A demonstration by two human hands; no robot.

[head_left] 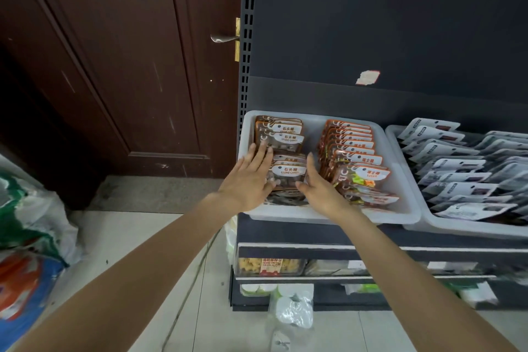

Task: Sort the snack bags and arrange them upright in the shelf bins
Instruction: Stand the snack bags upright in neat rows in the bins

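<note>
Dark metal shelving beside a brown door carries a white plastic bin. Left hand and right hand, fingers straight and spread, flank the nearer brown "stone candy" bags; orange sugar bags stand right.

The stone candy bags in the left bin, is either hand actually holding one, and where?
Neither grips one. The left hand and right hand lie with straight fingers against the two sides of the front stone candy bags, pressing them between the hands.
</note>
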